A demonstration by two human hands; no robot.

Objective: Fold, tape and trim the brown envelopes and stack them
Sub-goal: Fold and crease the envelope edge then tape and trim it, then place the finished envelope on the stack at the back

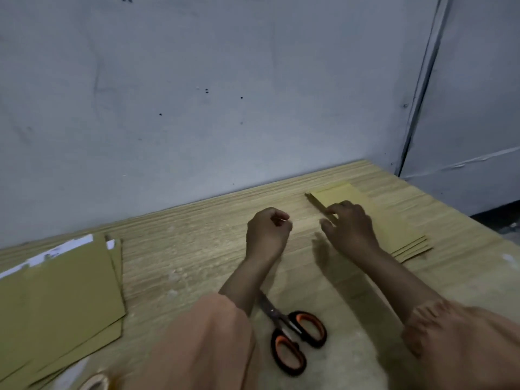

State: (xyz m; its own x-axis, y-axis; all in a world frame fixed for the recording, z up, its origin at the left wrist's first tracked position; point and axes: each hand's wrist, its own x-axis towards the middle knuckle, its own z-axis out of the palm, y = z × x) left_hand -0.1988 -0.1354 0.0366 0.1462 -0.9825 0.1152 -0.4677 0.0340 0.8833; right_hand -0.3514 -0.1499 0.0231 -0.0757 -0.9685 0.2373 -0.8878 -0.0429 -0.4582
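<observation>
While L hand (267, 232) curls empty, R hand (351, 223) rests flat on envelope stack (394, 229); tape roll (95, 382) cut off.

Desk (197, 249): pale wood-grain laminate, matt. Brown envelopes (394, 229) and flat stack (62, 291): matt kraft paper. Scissors (292, 339): dull metal blades, black-and-orange plastic handles, slightly glossy. Sleeves (202, 347): soft peach cloth. Wall (197, 94): matt, scuffed paint.

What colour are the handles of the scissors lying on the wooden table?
The scissors' handles are black with orange inner linings, seen in the head view.
</observation>
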